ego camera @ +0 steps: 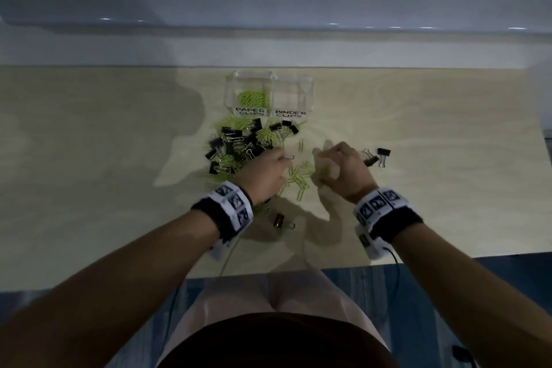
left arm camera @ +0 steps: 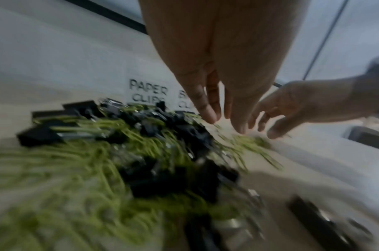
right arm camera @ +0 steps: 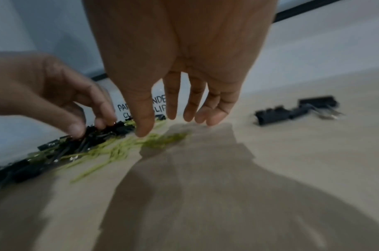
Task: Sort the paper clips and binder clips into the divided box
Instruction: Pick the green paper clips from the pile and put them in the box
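Observation:
A clear divided box [ego camera: 307,89] stands at the table's far middle, labelled PAPER CLIPS on the left and BINDER CLIPS on the right. Green paper clips [ego camera: 254,98] lie in its left compartment; the right one looks bare. In front of it lies a mixed pile [ego camera: 242,146] of black binder clips and green paper clips. My left hand [ego camera: 270,169] hangs over the pile's right edge, its fingertips [right arm camera: 76,130] touching black clips, nothing clearly held. My right hand [ego camera: 331,164] hovers over loose green paper clips [ego camera: 298,176], with its fingers [right arm camera: 190,105] straight and empty.
Two black binder clips [ego camera: 377,156] lie apart to the right of my right hand. Another binder clip [ego camera: 280,220] lies near the table's front edge, between my wrists. A pale wall runs behind the box. Both wrist views are motion-blurred.

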Action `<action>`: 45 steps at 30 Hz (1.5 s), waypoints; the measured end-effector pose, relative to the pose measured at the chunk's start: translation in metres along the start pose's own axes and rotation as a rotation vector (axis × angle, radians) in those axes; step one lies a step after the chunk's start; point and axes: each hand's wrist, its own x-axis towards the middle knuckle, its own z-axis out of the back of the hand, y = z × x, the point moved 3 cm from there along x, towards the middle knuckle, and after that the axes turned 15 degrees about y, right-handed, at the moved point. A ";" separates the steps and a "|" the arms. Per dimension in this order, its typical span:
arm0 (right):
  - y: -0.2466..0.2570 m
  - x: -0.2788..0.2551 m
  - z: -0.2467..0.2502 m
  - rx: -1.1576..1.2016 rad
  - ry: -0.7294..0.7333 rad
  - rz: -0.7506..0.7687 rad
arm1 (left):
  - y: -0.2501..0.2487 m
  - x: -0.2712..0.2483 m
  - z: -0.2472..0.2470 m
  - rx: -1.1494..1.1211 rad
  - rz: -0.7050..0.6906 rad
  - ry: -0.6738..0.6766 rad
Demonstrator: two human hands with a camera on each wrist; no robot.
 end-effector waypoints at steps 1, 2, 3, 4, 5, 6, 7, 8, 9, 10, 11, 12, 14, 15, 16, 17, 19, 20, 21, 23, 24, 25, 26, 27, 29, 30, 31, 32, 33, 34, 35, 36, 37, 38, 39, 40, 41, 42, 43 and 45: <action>-0.003 -0.006 -0.006 0.010 0.000 -0.028 | -0.005 0.002 -0.011 0.044 0.046 0.022; -0.003 -0.009 -0.012 0.019 -0.003 -0.071 | -0.008 0.005 -0.019 0.090 0.116 0.020; -0.003 -0.010 -0.019 0.023 -0.009 -0.090 | -0.010 0.008 -0.023 0.125 0.191 0.003; -0.003 -0.010 -0.026 0.035 -0.015 -0.093 | -0.013 0.009 -0.027 0.149 0.257 -0.020; 0.001 -0.007 -0.031 0.038 -0.021 -0.064 | -0.013 0.010 -0.027 0.155 0.309 -0.055; 0.003 -0.002 -0.036 0.046 -0.019 -0.042 | -0.012 0.012 -0.026 0.157 0.338 -0.089; 0.004 0.002 -0.040 0.046 -0.031 -0.023 | -0.012 0.014 -0.025 0.162 0.349 -0.112; 0.005 0.005 -0.041 0.054 -0.031 -0.022 | -0.012 0.016 -0.024 0.163 0.344 -0.124; 0.007 0.009 -0.041 0.074 -0.026 -0.015 | -0.011 0.018 -0.023 0.155 0.328 -0.131; 0.009 0.011 -0.040 0.101 -0.027 -0.007 | -0.010 0.021 -0.022 0.132 0.303 -0.133; 0.009 0.013 -0.039 0.129 -0.031 0.006 | -0.009 0.023 -0.021 0.099 0.269 -0.133; 0.010 0.014 -0.038 0.141 -0.028 0.014 | -0.009 0.025 -0.019 0.066 0.231 -0.131; 0.010 0.018 -0.034 0.128 -0.018 0.024 | -0.009 0.029 -0.017 0.023 0.164 -0.111; 0.010 0.020 -0.032 0.124 -0.015 0.030 | -0.009 0.030 -0.016 0.019 0.140 -0.095; 0.009 0.021 -0.029 0.113 -0.013 0.036 | -0.009 0.031 -0.015 0.019 0.122 -0.079; 0.010 0.022 -0.026 0.093 -0.020 0.046 | -0.009 0.032 -0.013 0.018 0.113 -0.067; 0.011 0.021 -0.022 0.046 -0.036 0.074 | -0.007 0.033 -0.010 0.020 0.115 -0.047; 0.012 0.021 -0.021 0.030 -0.044 0.080 | -0.006 0.033 -0.009 0.030 0.118 -0.036; 0.011 0.020 -0.020 0.012 -0.054 0.086 | -0.006 0.033 -0.008 0.047 0.120 -0.021; 0.011 0.019 -0.020 -0.014 -0.064 0.103 | -0.006 0.032 -0.007 0.090 0.120 0.012; 0.010 0.019 -0.019 -0.014 -0.059 0.110 | -0.008 0.032 -0.006 0.110 0.123 0.020; 0.008 0.020 -0.018 -0.004 -0.056 0.114 | -0.008 0.031 -0.006 0.122 0.125 0.023; 0.006 0.022 -0.016 0.013 -0.051 0.105 | -0.009 0.031 -0.004 0.121 0.122 0.022; 0.004 0.024 -0.014 0.035 -0.043 0.087 | -0.008 0.031 -0.003 0.105 0.118 0.020; 0.001 0.028 -0.009 0.101 -0.035 0.013 | -0.005 0.030 0.000 0.041 0.117 0.000; 0.001 0.030 -0.006 0.155 -0.042 -0.025 | -0.002 0.027 0.002 -0.010 0.121 -0.022; 0.001 0.031 -0.002 0.225 -0.055 -0.053 | 0.003 0.025 0.005 -0.081 0.128 -0.054; 0.004 0.034 0.003 0.304 -0.065 -0.065 | 0.008 0.021 0.008 -0.169 0.136 -0.092; 0.008 0.038 0.008 0.384 -0.076 -0.060 | 0.013 0.017 0.012 -0.261 0.142 -0.142; 0.014 0.042 0.015 0.453 -0.087 -0.048 | 0.018 0.012 0.019 -0.341 0.145 -0.197; 0.022 0.048 0.022 0.504 -0.104 -0.032 | 0.024 0.008 0.027 -0.399 0.148 -0.249; 0.032 0.056 0.031 0.542 -0.121 -0.012 | 0.028 0.004 0.039 -0.436 0.150 -0.295; 0.043 0.064 0.039 0.569 -0.136 0.012 | 0.033 0.001 0.051 -0.462 0.153 -0.338; 0.055 0.073 0.047 0.582 -0.152 0.038 | 0.039 -0.002 0.065 -0.485 0.155 -0.383; 0.067 0.082 0.055 0.581 -0.176 0.062 | 0.044 -0.002 0.079 -0.508 0.157 -0.432; 0.078 0.093 0.061 0.578 -0.203 0.084 | 0.050 -0.003 0.094 -0.525 0.160 -0.487; 0.088 0.102 0.066 0.576 -0.230 0.097 | 0.056 -0.001 0.106 -0.532 0.164 -0.537; 0.096 0.111 0.069 0.570 -0.255 0.100 | 0.060 0.001 0.117 -0.530 0.167 -0.573; 0.102 0.118 0.071 0.556 -0.268 0.095 | 0.063 0.005 0.125 -0.521 0.172 -0.592; 0.107 0.128 0.072 0.473 -0.248 0.079 | 0.067 0.014 0.136 -0.481 0.199 -0.586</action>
